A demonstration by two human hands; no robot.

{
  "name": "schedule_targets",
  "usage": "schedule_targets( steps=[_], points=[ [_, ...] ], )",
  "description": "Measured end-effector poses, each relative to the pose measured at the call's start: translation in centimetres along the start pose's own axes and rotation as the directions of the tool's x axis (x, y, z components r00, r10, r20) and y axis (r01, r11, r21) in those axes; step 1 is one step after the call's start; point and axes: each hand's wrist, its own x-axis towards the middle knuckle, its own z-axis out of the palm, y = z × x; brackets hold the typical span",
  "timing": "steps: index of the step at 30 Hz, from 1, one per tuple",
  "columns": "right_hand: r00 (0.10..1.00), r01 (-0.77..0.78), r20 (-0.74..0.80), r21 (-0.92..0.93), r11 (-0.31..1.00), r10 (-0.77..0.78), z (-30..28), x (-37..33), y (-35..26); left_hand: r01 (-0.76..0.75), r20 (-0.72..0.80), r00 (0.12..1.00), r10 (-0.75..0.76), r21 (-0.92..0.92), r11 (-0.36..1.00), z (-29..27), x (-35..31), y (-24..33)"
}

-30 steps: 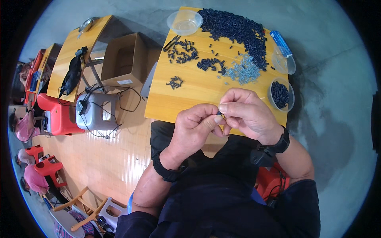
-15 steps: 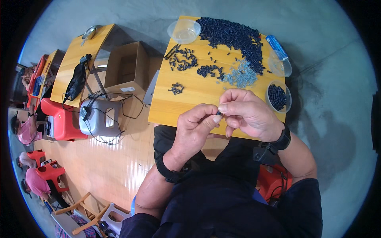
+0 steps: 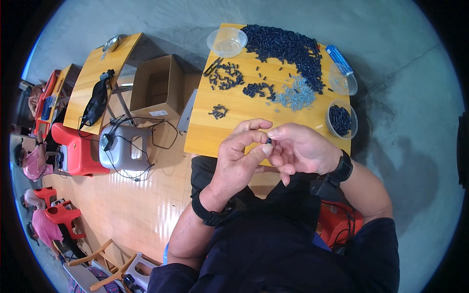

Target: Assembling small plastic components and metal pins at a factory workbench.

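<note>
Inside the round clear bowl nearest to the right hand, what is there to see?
The bowl holds a heap of small dark pieces, like the large pile on the table. Only the top of the heap shows; the pieces beneath it and the bowl's bottom are covered.

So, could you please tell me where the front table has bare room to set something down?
The table is bare at its near-left corner, bordered by the small dark cluster and the left hand, and right of that cluster toward the pale blue pieces. The big dark heap crowds the far right.
</note>
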Motion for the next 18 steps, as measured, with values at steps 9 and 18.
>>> schedule_targets(
  steps=[9,18],
  points=[
    [1.0,0.021,0.02,0.058,0.998,-0.022,-1.2,0.7,0.9,0.006,0.013,1.0,-0.005,-0.066,0.998,-0.7,0.1,-1.1],
    [0.999,0.045,-0.004,0.007,0.999,-0.045,-1.2,1.0,1.0,0.081,0.087,0.994,-0.073,-0.088,0.993,-1.4,0.4,-0.9]
  ],
)
